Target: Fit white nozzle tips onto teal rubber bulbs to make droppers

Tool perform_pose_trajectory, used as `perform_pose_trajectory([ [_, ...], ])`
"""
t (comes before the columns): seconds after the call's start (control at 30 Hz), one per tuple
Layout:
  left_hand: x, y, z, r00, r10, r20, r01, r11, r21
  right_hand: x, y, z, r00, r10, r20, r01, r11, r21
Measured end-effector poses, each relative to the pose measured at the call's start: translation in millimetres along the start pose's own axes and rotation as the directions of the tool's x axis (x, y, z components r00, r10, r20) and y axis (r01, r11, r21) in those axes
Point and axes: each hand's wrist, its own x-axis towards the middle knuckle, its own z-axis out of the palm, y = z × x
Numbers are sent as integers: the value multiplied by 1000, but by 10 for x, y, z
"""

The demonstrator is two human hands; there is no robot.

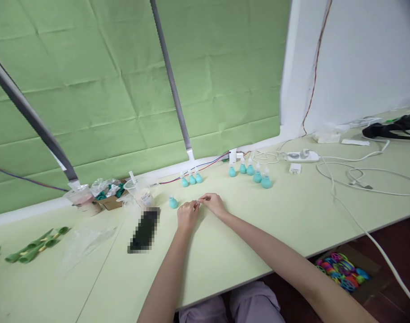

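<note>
My left hand (187,214) and my right hand (213,203) meet over the table, fingertips pinched together on a small whitish piece (198,202), mostly hidden by the fingers; its kind is too small to tell. Just left of my left hand stands one turquoise bulb-shaped bottle (173,202) with a clear tip. Beyond the hands, three like it form a short row, the middle bottle (192,179) among them. Several more stand to the right in a slanting line, the nearest bottle (266,181) being the largest in view.
A blurred-out dark phone-like object (144,231) lies left of my arm. Plastic cups (85,200), a small cardboard box (112,202) and green funnel-shaped pieces (36,246) are farther left. A power strip (303,156) and white cables lie right. A box of colourful items (346,271) sits below the table edge.
</note>
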Motion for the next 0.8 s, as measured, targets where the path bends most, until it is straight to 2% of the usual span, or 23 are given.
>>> perform_pose_trajectory([
  [0.23,-6,1,-6,999,31,-34,-30,999,16,28,18,10,1000,12,-26,-10,996,86],
  [0.37,-2,3,-1,999,29,-17,-29,1000,12,40,40,9,999,14,-33,-10,994,105],
  [0.63,2,17,5,1000,15,7,-15,1000,15,25,24,-15,999,20,-36,-16,995,95],
  [0.8,-11,19,-23,999,29,-30,-29,1000,-4,-31,-57,-16,998,15,-67,-8,994,107],
])
